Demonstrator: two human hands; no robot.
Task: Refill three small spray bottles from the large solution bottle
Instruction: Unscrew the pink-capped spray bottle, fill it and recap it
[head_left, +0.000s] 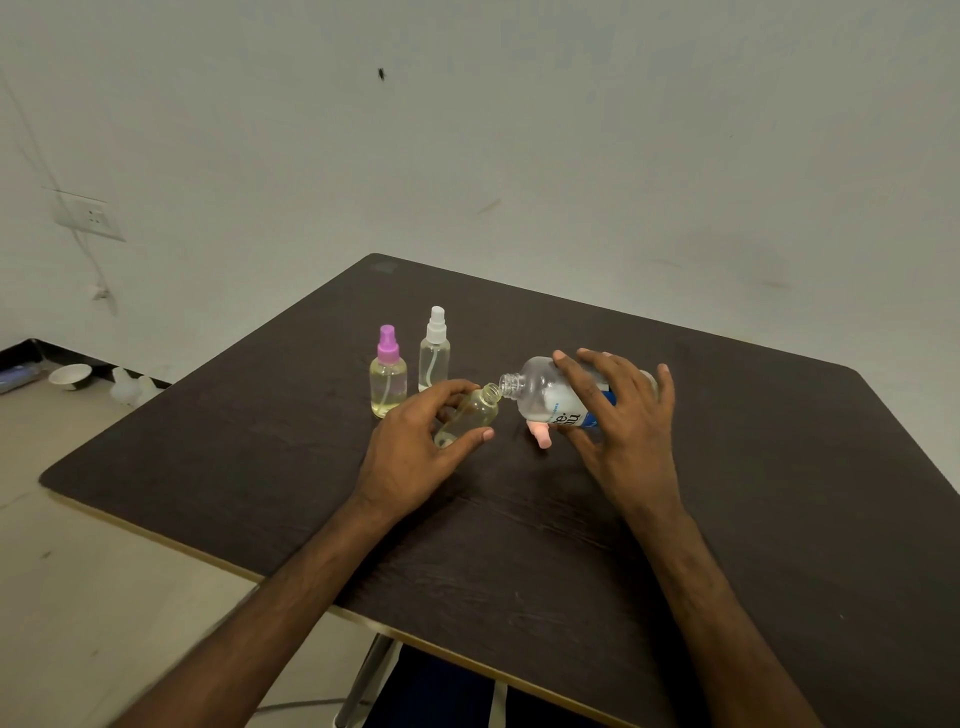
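Observation:
My left hand (415, 441) holds an uncapped small spray bottle (475, 415), tilted with its mouth up and to the right. My right hand (618, 415) grips the large solution bottle (545, 389), tipped on its side with its open neck touching the small bottle's mouth. A pink spray cap (540, 434) lies on the table under the large bottle. Behind them stand a small bottle with a purple sprayer (388, 376), holding yellowish liquid, and a slimmer one with a white sprayer (434, 353).
Everything sits on a dark wooden table (519, 530) whose near edge runs diagonally across my forearms. On the floor at the left are a white bowl (70, 375) and pale plastic containers (132, 387). A wall socket (91, 215) is on the left wall.

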